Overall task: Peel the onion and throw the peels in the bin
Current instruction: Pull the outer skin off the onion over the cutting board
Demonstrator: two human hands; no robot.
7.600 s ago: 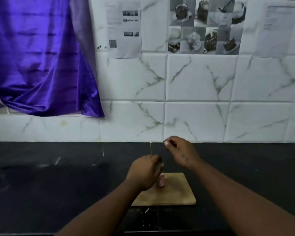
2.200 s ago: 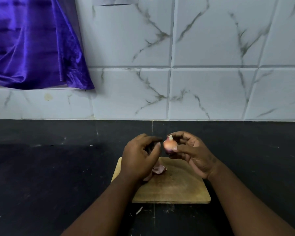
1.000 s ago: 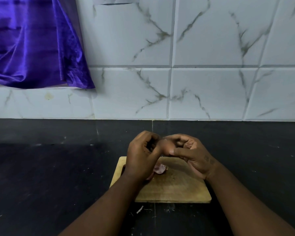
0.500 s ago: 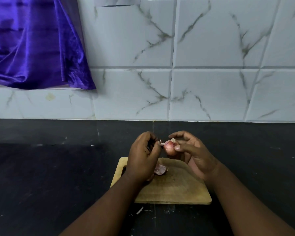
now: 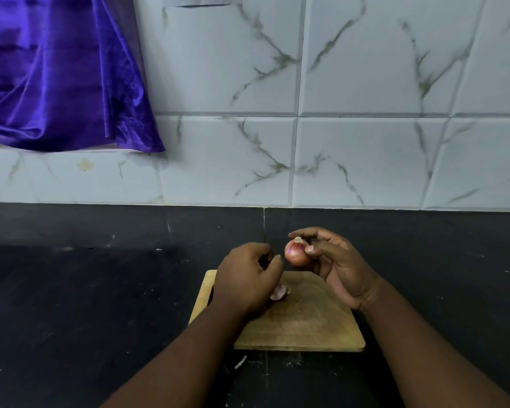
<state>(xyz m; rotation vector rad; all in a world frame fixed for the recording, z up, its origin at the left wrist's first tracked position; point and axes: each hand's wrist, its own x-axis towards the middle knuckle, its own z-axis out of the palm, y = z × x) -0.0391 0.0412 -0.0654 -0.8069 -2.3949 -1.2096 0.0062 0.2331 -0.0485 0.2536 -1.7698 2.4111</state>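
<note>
A small pink onion, its dry root tip pointing up, is pinched between the thumb and fingertips of my right hand a little above the far edge of the wooden cutting board. My left hand hovers just left of the onion with its fingers curled toward the thumb. No peel shows between them. A pale pink onion peel lies on the board, partly hidden under my left hand. No bin is in view.
The board sits on a black countertop against a white marble-tiled wall. A purple curtain hangs at the upper left. A small peel scrap lies on the counter in front of the board.
My left hand has drawn a little away from the onion, leaving a gap. My right hand has turned the onion so that more of its side shows.
</note>
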